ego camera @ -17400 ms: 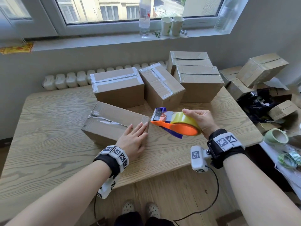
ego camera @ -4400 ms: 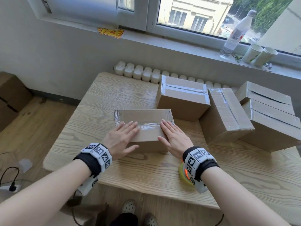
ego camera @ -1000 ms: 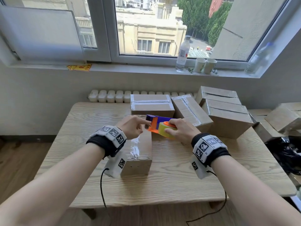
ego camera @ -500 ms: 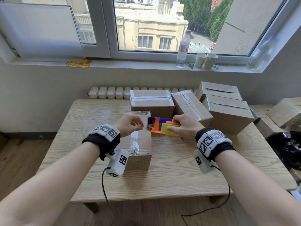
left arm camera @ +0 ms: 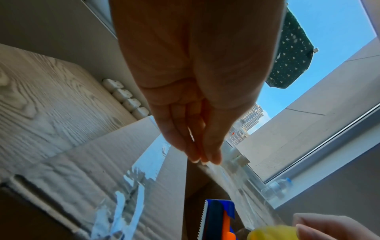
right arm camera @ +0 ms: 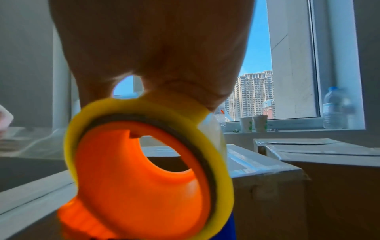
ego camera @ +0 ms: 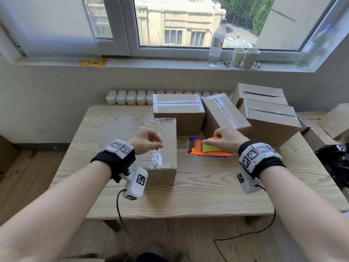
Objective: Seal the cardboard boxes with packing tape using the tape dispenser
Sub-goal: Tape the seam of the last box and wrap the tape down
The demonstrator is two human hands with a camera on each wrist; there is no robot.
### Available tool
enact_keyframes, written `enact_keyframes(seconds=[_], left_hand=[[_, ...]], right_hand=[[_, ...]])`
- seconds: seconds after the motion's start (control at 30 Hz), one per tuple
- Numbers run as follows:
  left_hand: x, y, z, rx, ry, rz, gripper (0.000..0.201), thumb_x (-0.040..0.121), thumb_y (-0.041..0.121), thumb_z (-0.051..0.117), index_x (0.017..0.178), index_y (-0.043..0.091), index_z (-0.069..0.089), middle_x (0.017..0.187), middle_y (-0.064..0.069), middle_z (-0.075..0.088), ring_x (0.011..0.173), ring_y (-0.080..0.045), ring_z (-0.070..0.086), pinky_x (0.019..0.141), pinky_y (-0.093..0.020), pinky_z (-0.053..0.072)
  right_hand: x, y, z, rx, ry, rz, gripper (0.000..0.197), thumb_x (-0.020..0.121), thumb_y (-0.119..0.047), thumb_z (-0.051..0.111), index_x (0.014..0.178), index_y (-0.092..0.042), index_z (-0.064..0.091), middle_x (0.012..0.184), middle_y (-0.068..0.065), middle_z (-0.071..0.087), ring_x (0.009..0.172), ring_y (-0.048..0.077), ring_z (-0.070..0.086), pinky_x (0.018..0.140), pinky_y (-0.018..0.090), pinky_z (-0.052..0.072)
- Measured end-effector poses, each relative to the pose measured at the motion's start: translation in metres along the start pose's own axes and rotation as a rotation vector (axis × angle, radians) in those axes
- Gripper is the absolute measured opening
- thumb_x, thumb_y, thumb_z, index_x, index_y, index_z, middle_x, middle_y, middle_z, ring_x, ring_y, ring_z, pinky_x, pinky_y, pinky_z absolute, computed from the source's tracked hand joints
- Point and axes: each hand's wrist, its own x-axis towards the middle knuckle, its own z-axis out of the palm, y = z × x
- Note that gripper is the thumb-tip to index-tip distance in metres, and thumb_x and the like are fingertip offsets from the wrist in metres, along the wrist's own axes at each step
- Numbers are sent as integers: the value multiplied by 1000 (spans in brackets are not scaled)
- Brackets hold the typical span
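Clear tape (left arm camera: 224, 177) btwn L hand (ego camera: 145, 139), dispenser (ego camera: 205, 148).

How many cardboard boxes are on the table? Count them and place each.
5. One under the left hand, box; one behind it; one tilted beside that; two stacked at right. More lie off the table.

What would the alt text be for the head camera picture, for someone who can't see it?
A person's left hand pinches clear tape pulled from an orange dispenser held by the right hand, above a taped cardboard box on a wooden table.
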Motion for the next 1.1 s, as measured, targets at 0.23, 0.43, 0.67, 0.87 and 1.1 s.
enact_keyframes(seconds=[0.23,0.43,0.67,0.87,1.1], left_hand=[[-10,-18,-8,78,-18,-118,11,79,8,73,70,12,67,67,-2,66,64,-12,61,61,-15,49],[-28,-55,-20,181,-45,-275,5,78,8,73,75,5,71,59,1,62,54,-7,54,54,-14,44],[-37,-84,-20,96,-17,-399,20,76,-1,70,60,9,64,51,-1,60,54,-14,54,56,-22,46],[-42,-94,-11,-37,72,-387,26,77,20,77,59,5,64,57,-8,63,53,-13,56,56,-21,48],[-37,-98,-7,14,108,-386,36,70,38,80,59,7,65,60,-7,66,59,-17,59,67,-30,48]], right_hand=[[-1,18,15,54,-107,22,42,85,-54,59,72,-15,63,76,0,58,80,19,56,65,28,41],[-2,28,39,78,-161,109,50,83,-59,59,55,-17,51,62,0,52,66,18,52,56,28,35],[8,7,60,45,-217,117,47,78,-60,63,54,-21,51,62,-3,53,61,14,53,55,27,36],[10,2,68,4,-227,122,45,79,-59,63,58,-20,55,66,-2,57,66,16,57,56,27,39],[9,4,69,14,-225,151,44,80,-59,62,62,-19,58,70,0,60,69,17,60,56,27,41]])
